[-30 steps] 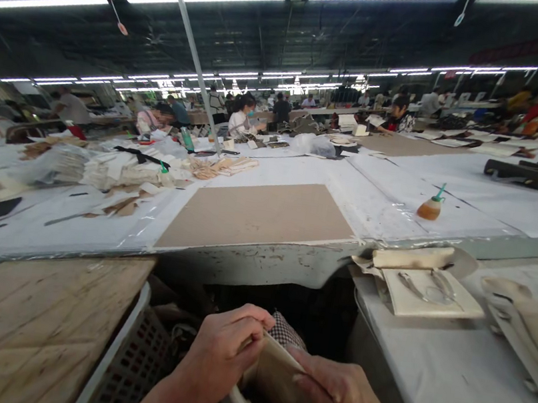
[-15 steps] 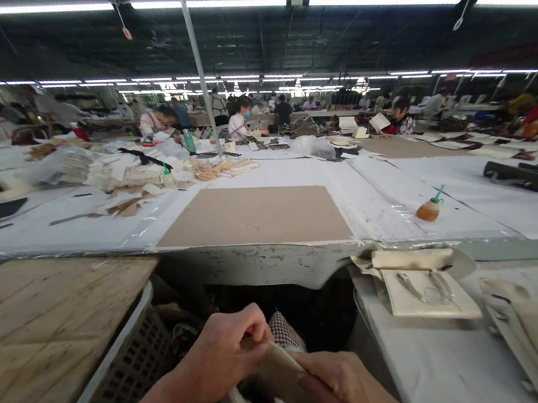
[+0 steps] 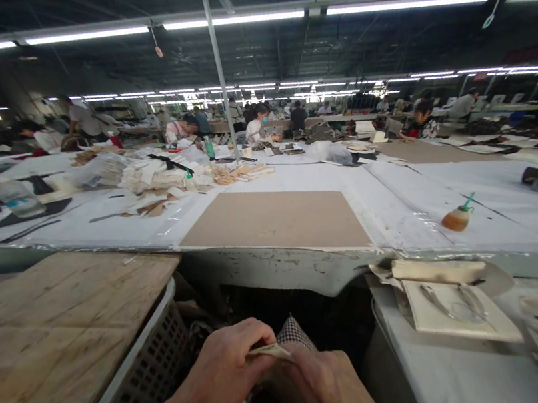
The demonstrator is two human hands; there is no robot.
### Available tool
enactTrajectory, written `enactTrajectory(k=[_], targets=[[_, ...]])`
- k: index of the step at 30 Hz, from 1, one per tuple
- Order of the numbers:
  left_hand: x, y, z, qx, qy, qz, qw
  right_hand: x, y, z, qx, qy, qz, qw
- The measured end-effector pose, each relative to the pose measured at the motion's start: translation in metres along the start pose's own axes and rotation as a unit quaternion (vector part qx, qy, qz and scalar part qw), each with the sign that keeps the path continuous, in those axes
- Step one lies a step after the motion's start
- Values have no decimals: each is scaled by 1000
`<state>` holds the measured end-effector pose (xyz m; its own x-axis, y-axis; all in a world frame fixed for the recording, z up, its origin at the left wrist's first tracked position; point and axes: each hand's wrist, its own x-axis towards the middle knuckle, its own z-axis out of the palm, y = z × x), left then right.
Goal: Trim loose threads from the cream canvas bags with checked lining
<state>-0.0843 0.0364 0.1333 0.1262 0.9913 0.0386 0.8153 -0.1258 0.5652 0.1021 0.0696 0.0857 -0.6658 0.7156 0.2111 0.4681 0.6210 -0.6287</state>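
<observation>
While both hands work close together at the front, the left hand (image 3: 228,367) pinches the raised edge of a cream piece (image 3: 273,350), and the right hand (image 3: 325,385) pinches the same edge just beside it. Each grip is closed on the material, with no visible clearance. The cream piece is located in front of the person, lower than the main counter (image 3: 391,213), between a perforated basket (image 3: 153,346) on the left and a side counter (image 3: 462,399) on the right. A checked cloth (image 3: 297,334) shows just beyond the hands. The step in hand appears to be pressing or folding that edge; because the hands cover most of the piece, its full shape cannot be confirmed. The next move probably calls for even finger pressure along the edge, one grip keeping it aligned while the other shifts.
</observation>
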Motion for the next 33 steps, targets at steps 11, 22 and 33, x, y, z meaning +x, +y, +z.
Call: enactTrajectory(k=[11,22,33], targets=[[4,-17,6,46,23,154,987,3,-3,-6,-8,-39,8,999],[17,-2,-4,-76,-31,76,994,-2,2,-3,23,-30,-38,999],[8,-4,-3,325,-37,269,906,9,4,8,-163,-3,-28,986]])
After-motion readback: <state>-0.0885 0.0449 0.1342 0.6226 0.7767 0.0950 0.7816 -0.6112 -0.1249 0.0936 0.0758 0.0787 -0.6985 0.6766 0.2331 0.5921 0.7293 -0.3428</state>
